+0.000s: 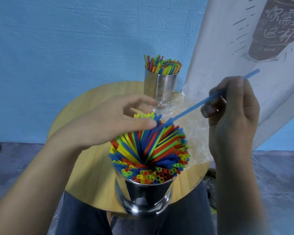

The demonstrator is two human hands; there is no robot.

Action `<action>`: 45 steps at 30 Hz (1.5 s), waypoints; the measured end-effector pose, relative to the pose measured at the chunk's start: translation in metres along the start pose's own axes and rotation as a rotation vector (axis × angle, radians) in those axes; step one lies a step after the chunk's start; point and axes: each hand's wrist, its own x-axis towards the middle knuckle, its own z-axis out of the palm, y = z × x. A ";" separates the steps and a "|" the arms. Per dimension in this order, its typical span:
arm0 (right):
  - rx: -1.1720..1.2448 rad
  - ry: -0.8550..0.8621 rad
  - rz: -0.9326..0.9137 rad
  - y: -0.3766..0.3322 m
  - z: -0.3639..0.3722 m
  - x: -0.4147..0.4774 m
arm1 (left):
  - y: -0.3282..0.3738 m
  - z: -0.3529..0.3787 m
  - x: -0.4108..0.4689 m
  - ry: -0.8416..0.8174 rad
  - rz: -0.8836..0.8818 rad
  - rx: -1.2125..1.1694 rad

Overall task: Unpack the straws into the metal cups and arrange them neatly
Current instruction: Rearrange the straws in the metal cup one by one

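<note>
The right grip (pixel 231 116) pinches a blue straw (pixel 190 110); the left grip (pixel 105 122), released, rests on the straws (pixel 149 150) in the cup (pixel 143 195). Best steer the tip gently into a gap.

Blue straw (pixel 193 108); red, yellow, green, blue bundle (pixel 149 150).

Straws (pixel 149 150) crowd the near cup (pixel 143 195); bare table (pixel 85 106) lies left.
</note>
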 end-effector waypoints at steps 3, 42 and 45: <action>-0.222 -0.116 -0.094 0.004 0.005 -0.003 | 0.002 0.004 0.002 -0.138 -0.052 -0.009; -0.549 -0.663 0.275 0.013 0.000 -0.001 | -0.003 0.013 0.010 0.033 -0.017 -0.085; -0.530 -0.690 0.293 0.013 -0.001 0.000 | -0.001 0.014 0.010 0.023 -0.021 -0.089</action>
